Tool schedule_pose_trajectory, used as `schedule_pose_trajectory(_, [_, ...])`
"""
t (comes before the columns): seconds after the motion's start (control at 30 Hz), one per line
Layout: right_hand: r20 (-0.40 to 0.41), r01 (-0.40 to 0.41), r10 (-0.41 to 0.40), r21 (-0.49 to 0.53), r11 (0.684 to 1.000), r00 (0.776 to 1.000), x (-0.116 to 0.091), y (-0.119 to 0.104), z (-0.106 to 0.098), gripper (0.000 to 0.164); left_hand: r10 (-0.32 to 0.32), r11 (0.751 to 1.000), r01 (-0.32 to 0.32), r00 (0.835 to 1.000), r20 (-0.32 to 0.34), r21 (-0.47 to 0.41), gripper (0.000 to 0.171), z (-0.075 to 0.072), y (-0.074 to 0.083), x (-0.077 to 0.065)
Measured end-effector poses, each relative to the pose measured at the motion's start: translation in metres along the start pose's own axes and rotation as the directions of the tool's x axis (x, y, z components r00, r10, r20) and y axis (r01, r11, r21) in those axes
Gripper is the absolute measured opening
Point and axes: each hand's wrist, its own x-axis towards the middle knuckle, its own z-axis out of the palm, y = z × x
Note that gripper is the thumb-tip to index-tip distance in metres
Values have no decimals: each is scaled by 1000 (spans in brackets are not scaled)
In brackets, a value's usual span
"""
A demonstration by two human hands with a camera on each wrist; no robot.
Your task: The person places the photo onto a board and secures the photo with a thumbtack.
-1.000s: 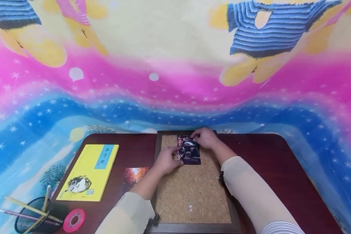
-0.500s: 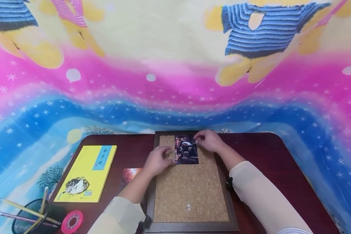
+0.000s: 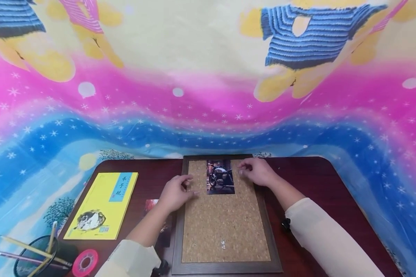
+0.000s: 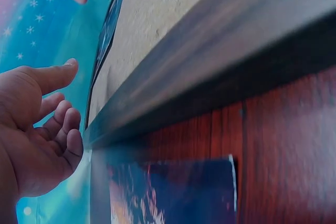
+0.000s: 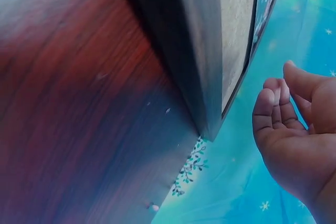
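Observation:
A motorcycle photo (image 3: 220, 177) lies flat near the top of a framed cork board (image 3: 227, 221). To its left, my left hand (image 3: 176, 192) hovers over the board's left edge, thumb and fingers apart and holding nothing. My right hand (image 3: 258, 171) is at the upper right of the board, beside the photo, its fingers loosely bent with nothing between them. The left wrist view shows the left hand (image 4: 44, 129) with relaxed, curved fingers near the frame. In the right wrist view the right hand (image 5: 299, 129) is likewise relaxed and apart from the frame.
A second photo (image 3: 164, 234) lies on the table left of the board, partly behind the left forearm. Farther left are a yellow book (image 3: 102, 207), a pink tape roll (image 3: 85, 262) and a black mesh cup (image 3: 64, 250) with several pencils. A small whitish scrap (image 3: 223, 244) sits low on the cork.
Both hands have come away from the motorcycle photo, the left moving left and the right moving right. The photo stays on the cork. The head view has shifted slightly.

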Motion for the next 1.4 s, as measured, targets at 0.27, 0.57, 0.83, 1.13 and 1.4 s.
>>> schedule_pose_trajectory(0.27, [-36, 33, -33, -13, 999, 999, -16, 11, -8, 19, -25, 1000, 25, 1000, -18, 5, 56, -13, -11, -10])
schedule_pose_trajectory(0.57, [-12, -24, 24, -8, 1000, 1000, -28, 29, -17, 21, -47, 998, 48, 999, -20, 29, 56, -24, -29, -25])
schedule_pose_trajectory(0.83, [-27, -32, 32, -15, 999, 999, -34, 43, -23, 18, -71, 995, 72, 997, -30, 62, 61, -33, -39, -38])
schedule_pose_trajectory(1.13, [-39, -60, 59, -26, 998, 997, -39, 56, -26, 17, -101, 972, 110, 993, -55, 210, 65, -41, -50, -53])
schedule_pose_trajectory(1.4, [-53, -94, 93, -28, 995, 994, -41, 69, -33, 22, -134, 958, 144, 989, -60, 248, 75, -50, -53, -64])
